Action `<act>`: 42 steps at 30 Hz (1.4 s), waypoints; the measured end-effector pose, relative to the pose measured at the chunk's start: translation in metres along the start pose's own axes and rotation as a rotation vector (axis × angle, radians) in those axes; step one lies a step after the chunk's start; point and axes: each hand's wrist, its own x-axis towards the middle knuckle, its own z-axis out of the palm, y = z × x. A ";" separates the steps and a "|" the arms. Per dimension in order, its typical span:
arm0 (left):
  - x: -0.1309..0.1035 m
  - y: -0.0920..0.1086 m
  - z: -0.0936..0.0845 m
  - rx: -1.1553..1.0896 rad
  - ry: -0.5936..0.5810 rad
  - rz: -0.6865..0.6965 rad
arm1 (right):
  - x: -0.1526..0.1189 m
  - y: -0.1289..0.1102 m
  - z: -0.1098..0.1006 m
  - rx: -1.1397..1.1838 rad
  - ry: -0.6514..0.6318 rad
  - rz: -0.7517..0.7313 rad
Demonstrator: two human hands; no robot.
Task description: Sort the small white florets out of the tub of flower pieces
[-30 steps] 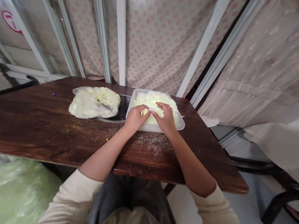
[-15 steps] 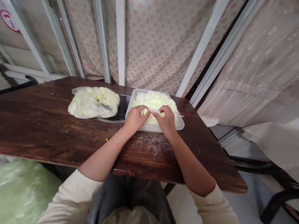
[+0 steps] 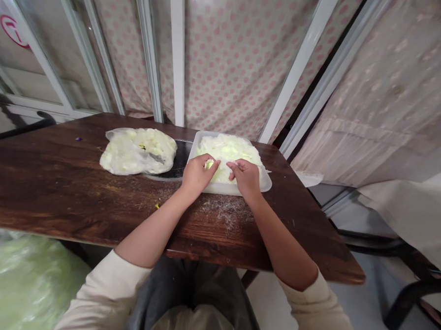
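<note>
Big backdrop first: a pink-dotted curtain [image 3: 244, 60] hangs behind a dark wooden table [image 3: 66, 188] stretching right across the scene. Down at the lower left, a bulging green bag [image 3: 34, 288] sits beneath the near edge. Up on the tabletop, here's the whitish plastic tub [image 3: 265, 183], heaped with pale shreds [image 3: 229, 146], and left of it a clear bag [image 3: 131, 157] stuffed with pale pieces. A dark flat surface [image 3: 183, 157] shows between the two.

Now the hands, both over the tub's near side, well inside reach of the heap and apart from each other! The left hand [image 3: 196, 176] has thumb and fingers curled around a pale green piece [image 3: 209, 163], which sits in the hollow just behind the thumb tip. Across the gap, the right hand [image 3: 248, 177] has its fingertips bunched, a whitish bit [image 3: 234, 162] showing at the tips; whether they're clamped on it, I can't tell. Smallest of all, white crumbs [image 3: 226, 211] scatter over the wood in front of the tub, between the forearms.
</note>
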 end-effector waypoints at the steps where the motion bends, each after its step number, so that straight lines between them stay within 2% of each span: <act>1: 0.000 0.000 0.000 0.004 -0.002 -0.004 | 0.000 0.000 0.000 -0.021 0.013 -0.009; 4: 0.001 0.000 0.000 -0.032 -0.022 0.022 | 0.003 0.005 0.000 -0.081 0.045 -0.018; 8: 0.005 -0.005 0.002 -0.121 -0.063 0.087 | 0.009 0.016 0.004 -0.139 0.016 -0.020; 12: 0.009 -0.011 0.004 -0.150 -0.088 0.127 | 0.012 0.020 0.005 -0.169 0.051 -0.100; 19: 0.007 -0.006 0.003 -0.203 -0.219 0.156 | 0.008 0.011 0.003 -0.196 -0.101 -0.267; 23: 0.006 -0.005 0.002 -0.164 -0.195 0.120 | 0.006 0.010 0.004 -0.145 -0.138 -0.302; 30: 0.005 -0.005 0.001 -0.124 -0.272 0.135 | 0.008 0.013 0.002 -0.153 -0.048 -0.276; 34: 0.007 -0.005 0.001 -0.221 -0.217 0.115 | 0.008 0.014 0.002 -0.169 0.015 -0.267; 42: 0.005 -0.006 0.003 -0.175 -0.131 0.148 | 0.009 0.013 0.004 -0.206 -0.044 -0.345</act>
